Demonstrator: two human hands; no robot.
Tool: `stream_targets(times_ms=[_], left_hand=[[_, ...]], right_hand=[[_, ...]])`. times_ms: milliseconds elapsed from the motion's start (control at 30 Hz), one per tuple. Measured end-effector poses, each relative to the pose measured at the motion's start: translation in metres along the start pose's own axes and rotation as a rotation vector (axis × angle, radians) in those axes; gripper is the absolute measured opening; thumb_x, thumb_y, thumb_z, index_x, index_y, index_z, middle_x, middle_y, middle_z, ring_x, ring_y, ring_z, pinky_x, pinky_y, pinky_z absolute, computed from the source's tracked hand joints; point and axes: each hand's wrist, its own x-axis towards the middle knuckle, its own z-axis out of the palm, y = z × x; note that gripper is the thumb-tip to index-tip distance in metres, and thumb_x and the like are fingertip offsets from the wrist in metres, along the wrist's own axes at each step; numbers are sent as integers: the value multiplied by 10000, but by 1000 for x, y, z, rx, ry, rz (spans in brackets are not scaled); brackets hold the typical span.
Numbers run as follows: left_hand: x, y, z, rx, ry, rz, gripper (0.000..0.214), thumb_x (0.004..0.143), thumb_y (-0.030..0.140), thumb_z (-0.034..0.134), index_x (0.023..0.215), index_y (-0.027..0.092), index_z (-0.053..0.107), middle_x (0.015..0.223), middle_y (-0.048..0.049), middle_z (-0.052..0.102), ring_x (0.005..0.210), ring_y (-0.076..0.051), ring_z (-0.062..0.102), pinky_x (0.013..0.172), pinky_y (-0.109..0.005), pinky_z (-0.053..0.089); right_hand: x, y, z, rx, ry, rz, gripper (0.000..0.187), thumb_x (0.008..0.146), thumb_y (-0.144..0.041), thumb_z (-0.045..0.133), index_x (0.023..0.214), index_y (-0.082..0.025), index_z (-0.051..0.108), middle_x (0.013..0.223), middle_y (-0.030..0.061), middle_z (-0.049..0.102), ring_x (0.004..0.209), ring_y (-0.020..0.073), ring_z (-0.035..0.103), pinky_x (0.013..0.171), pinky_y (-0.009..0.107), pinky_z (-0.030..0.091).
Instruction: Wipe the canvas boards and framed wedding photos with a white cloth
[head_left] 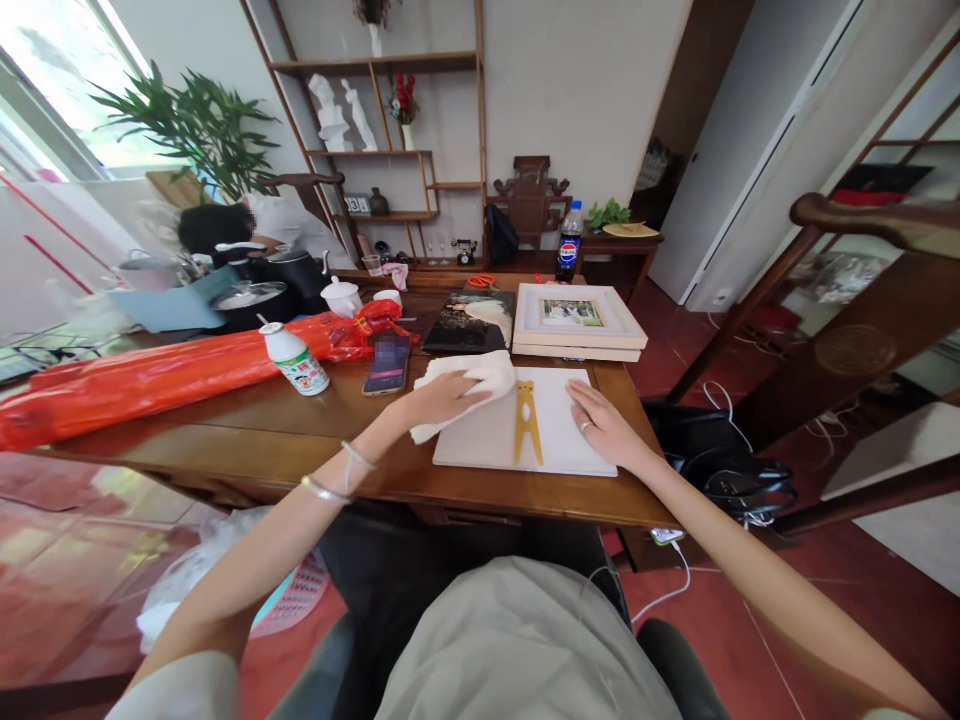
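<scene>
A white board (480, 448) lies flat at the front of the wooden table. On its middle is a yellow, A-shaped figure (528, 393) with two legs; I cannot tell whether it is a separate piece or part of the surface. My left hand (442, 396) grips a crumpled white cloth (491, 372), pressing it on the board's upper left part. Some of its fingertips are hidden in the folds. My right hand (600, 420) rests flat along the board's right edge, fingers stretched out, with a ring on one finger.
Behind the board lie a black picture panel (450, 325) and stacked white frames (630, 335). To the left are a phone (386, 365), a white bottle (296, 360) and a long red plastic-wrapped bundle (187, 365). A cola bottle (568, 245) stands farther back. Another person (296, 220) is at the left.
</scene>
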Motion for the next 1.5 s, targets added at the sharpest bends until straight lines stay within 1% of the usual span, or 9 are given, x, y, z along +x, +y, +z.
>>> stream_targets(times_ms=[233,400,500,700,1000,1100,1333,1400,1500], left_hand=[[58,3,-6,-142,-54,56,589,976,572,261,1067,133,644,1083,-115,687,977,-229,632,840,-285,450],[83,35,-2,-132,-52,146,525,999,476,288,1008,105,659,1015,-129,702,906,-212,644,822,-289,461],[86,51,9,-40,-12,200,458,1011,389,299,1020,118,668,1065,-132,691,1023,-229,622,894,-334,460],[49,87,33,234,88,152,330,986,335,409,1106,187,680,1481,-115,417,1391,-347,315,1057,-592,329],[-52,171,34,282,130,296,232,894,313,546,977,241,750,1456,-119,448,1325,-438,396,1003,-644,369],[-42,161,25,222,97,257,261,910,350,527,1044,248,727,1435,-102,479,1307,-376,438,1021,-599,385],[37,92,17,199,36,135,305,962,321,468,1161,203,666,1498,-89,400,1386,-319,339,1082,-556,339],[42,94,23,234,57,104,312,962,291,453,1153,182,674,1484,-116,414,1384,-351,334,1088,-588,309],[27,124,35,323,110,102,306,926,226,463,1097,140,703,1447,-176,445,1364,-396,352,1087,-595,298]], right_hand=[[-1,2,1,-8,19,-8,480,942,-332,366,1369,-165,507,1475,122,449,1397,271,363,1169,515,280],[0,2,0,-23,-1,-16,483,942,-317,366,1365,-131,507,1469,148,450,1400,282,355,1170,509,279],[1,0,-1,-16,13,-52,463,935,-271,377,1373,-187,500,1468,110,458,1392,283,367,1155,529,300],[1,1,-2,26,11,-125,508,882,-193,428,1384,-240,487,1473,76,456,1395,286,359,1141,547,310],[-1,8,-1,61,-10,-56,493,904,-238,412,1392,-236,481,1495,73,429,1411,265,338,1160,528,286],[-1,7,-2,63,-23,-56,488,909,-251,404,1390,-232,480,1494,86,429,1409,272,340,1152,544,291],[-1,4,-1,39,3,-79,546,860,-186,430,1403,-231,469,1481,86,446,1401,287,349,1156,549,279],[-1,4,-1,38,7,-77,547,862,-183,421,1406,-224,465,1479,91,447,1399,288,353,1155,554,278],[-1,6,-2,62,-11,-92,519,873,-247,466,1390,-210,484,1476,107,450,1393,296,362,1149,544,295]])
